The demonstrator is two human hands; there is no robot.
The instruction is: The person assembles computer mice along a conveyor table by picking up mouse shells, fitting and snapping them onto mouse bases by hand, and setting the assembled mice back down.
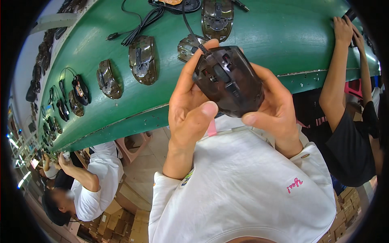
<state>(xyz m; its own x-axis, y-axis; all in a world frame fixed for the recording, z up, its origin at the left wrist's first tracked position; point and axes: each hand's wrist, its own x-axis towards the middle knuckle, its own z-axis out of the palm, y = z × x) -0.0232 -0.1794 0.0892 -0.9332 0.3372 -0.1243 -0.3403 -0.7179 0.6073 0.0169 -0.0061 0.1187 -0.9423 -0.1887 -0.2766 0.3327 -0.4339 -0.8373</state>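
Slipping could be brought on by the smooth, glossy sides of the dark mouse (243, 93); its cable (186, 21) could be snagged on the brown shell (187, 47) beyond if the mouse were drawn back. The mouse is held between the left grip (187, 103) and right grip (276, 104), both clamped on its flanks, thumbs placed at its near end, the whole raised off the green tabletop (275, 44).

Left hand (187, 109) and right hand (279, 103) cup inward, fingers (189, 71) curled.
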